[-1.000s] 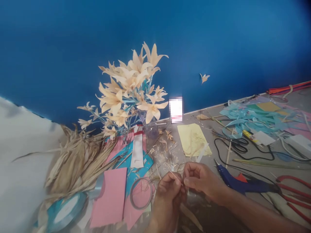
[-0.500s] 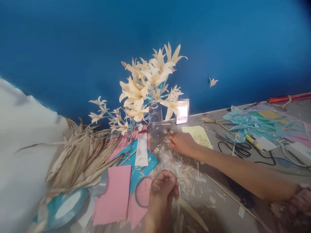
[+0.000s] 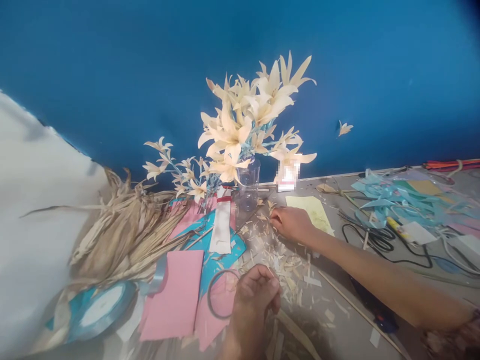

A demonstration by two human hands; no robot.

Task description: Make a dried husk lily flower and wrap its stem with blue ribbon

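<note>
My left hand (image 3: pixel 257 295) is in the lower middle, its thumb and forefinger pressed together. A thin pale edge shows at the fingertips, too small to name. Farther off, my right hand (image 3: pixel 290 223) rests low over the table with its fingers curled; what they hold, if anything, is hidden. Small cream petal pieces (image 3: pixel 271 204) lie just beyond its fingers. Between the hands are scattered pale husk scraps (image 3: pixel 281 262). Behind them, a bouquet of cream artificial flowers (image 3: pixel 230 132) stands in a clear plastic bottle (image 3: pixel 248 187).
Dried corn husks (image 3: pixel 116 230), pink crepe paper (image 3: pixel 174 295), a ribbon roll (image 3: pixel 105 312) and a grey tape ring (image 3: pixel 210 295) lie left. Yellow paper (image 3: pixel 311 210), black cable (image 3: pixel 365 237) and turquoise strips (image 3: pixel 386 197) lie right. A phone-like screen (image 3: pixel 288 182) stands behind.
The view has shifted slightly, so most things appear farther right. The bouquet appears higher and farther right, overlapping the phone-like screen more. Both hands keep much the same pose.
</note>
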